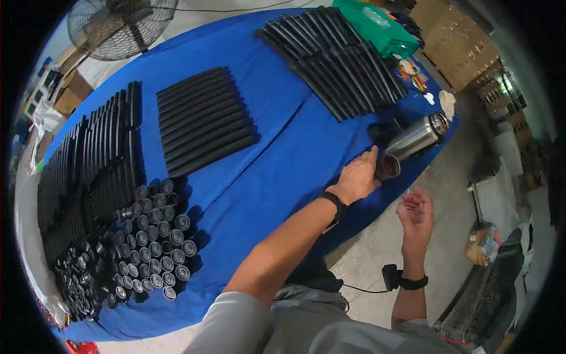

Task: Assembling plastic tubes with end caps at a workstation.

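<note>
The left hand is at a round, dark cup by a shiny metal flask; the right hand curls. I can't tell if either grips.

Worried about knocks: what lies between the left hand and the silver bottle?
A small round cup, brownish inside, sits between the left hand and the silver bottle, as the head view shows.

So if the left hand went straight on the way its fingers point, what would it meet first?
Probably the small black object on the blue cloth just ahead of the left hand, beside the silver cylindrical metal flask; depth is unclear from one view.
</note>
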Tool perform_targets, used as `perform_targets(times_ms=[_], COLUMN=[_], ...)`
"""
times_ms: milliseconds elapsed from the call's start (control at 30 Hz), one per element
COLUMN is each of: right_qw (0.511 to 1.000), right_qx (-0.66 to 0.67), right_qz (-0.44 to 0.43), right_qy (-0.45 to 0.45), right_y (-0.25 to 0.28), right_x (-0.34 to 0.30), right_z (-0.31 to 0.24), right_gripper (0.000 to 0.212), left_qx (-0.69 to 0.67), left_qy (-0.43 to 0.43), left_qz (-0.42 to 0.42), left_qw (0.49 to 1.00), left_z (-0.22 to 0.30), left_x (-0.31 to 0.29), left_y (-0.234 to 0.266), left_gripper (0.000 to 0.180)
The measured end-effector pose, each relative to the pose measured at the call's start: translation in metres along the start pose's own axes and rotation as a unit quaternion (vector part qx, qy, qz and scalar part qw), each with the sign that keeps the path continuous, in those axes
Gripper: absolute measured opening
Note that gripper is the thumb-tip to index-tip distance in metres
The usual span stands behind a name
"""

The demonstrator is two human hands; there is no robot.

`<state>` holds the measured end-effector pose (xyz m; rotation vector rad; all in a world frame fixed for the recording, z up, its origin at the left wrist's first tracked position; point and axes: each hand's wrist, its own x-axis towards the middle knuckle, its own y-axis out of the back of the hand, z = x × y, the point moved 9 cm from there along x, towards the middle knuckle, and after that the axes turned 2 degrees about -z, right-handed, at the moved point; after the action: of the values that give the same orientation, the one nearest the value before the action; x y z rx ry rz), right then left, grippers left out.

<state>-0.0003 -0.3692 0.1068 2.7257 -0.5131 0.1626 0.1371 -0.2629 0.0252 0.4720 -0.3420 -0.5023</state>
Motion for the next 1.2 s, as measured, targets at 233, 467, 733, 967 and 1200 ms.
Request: perform_targets(times_ms=[233, 467, 733, 967, 1200], right_qw=[0.995, 0.955, 0.794, 0.741, 0.781], right_qx=[0.044, -0.074, -0.181, -0.215, -0.148], right_qz=[-0.068, -0.226, -0.35, -0.328, -0.362], right_qy=[0.065, 0.178, 0.463, 0.545, 0.487], right_y=[-0.067, -0.2, -0.316, -0.348, -0.349], right_x=[0.028, 0.08, 0.002, -0.026, -0.033], right_z=[-0.022, -0.066, -0.103, -0.107, -0.111], right_gripper=[0.037, 0.025, 0.031, 0.042, 0.038], left_qx=[-0.066, -0.06, -0.038, 0.076, 0.344], left_qy=[0.064, 0.106, 0.077, 0.066, 0.187], left_qz=[0.179, 0.18, 0.192, 0.221, 0.288], left_qw=[0.98, 0.976, 0.978, 0.97, 0.874], left_z=[-0.011, -0.017, 0.01, 0.042, 0.007], left_x=[-0.075, -0.184, -0.263, -0.308, -0.303], left_y=[0.094, 0.15, 0.167, 0.191, 0.303], left_gripper=[0.06, 0.025, 0.031, 0.022, 0.023])
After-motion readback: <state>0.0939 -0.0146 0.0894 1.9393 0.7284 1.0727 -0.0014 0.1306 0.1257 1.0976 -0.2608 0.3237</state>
